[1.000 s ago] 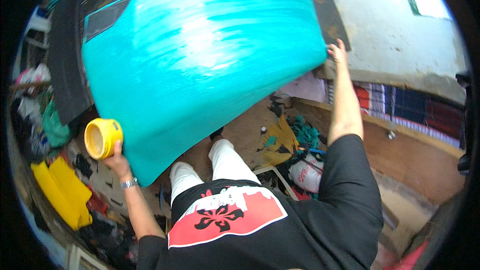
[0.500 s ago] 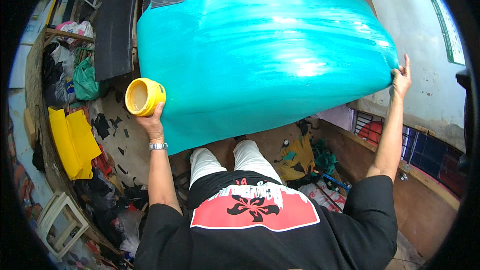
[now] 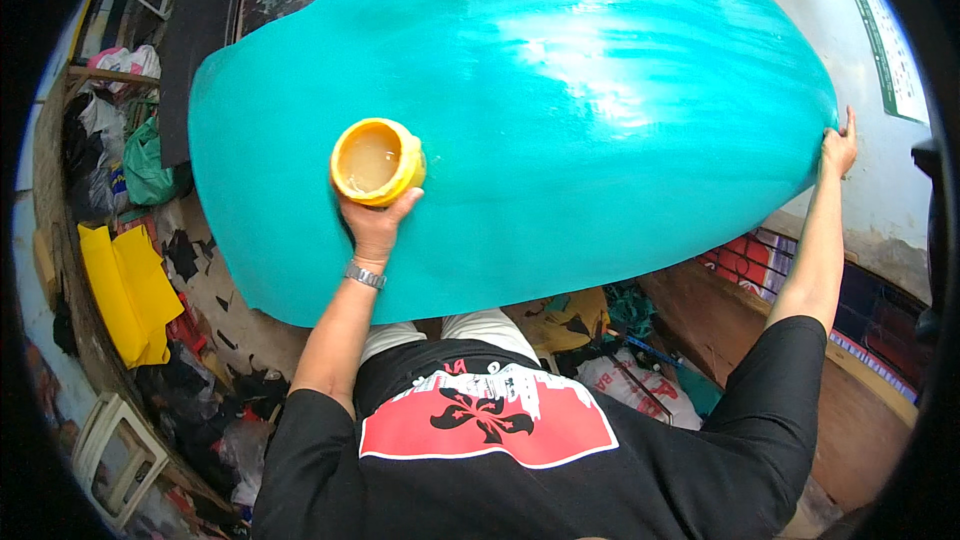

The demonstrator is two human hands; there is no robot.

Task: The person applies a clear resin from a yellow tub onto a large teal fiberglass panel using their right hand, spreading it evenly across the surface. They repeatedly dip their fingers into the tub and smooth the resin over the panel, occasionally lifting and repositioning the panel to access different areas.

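Left hand: the left hand (image 3: 375, 225) is wrapped around the base of a yellow pot (image 3: 377, 161), thumb up one side and the rest of the fingers behind it, so the pot tips its mouth toward the camera.
Pot: round, yellow, with a pale cloudy liquid inside; it sits in front of the lower left part of the big teal sheet (image 3: 560, 110), and whether it touches the sheet cannot be told.
Wrist: a metal watch (image 3: 365, 275) circles the left wrist just below the hand.
Right hand: the right hand (image 3: 838, 148) is stretched far out, gripping the right edge of the teal sheet with the fingers curled behind the edge and the thumb pointing up.
Sheet: glossy, curved, teal, filling most of the upper view, with bright glare near its middle.
Hidden: the fingers of the right hand behind the edge are out of sight; the top of the sheet is cut off by the frame.
Around: a yellow folded cloth (image 3: 130, 290) lies on the cluttered floor to the left, a white plastic stool (image 3: 120, 455) below it, and a wooden bench (image 3: 850, 390) runs at lower right.
Hard to make out: the heap of bags and scraps under the sheet.
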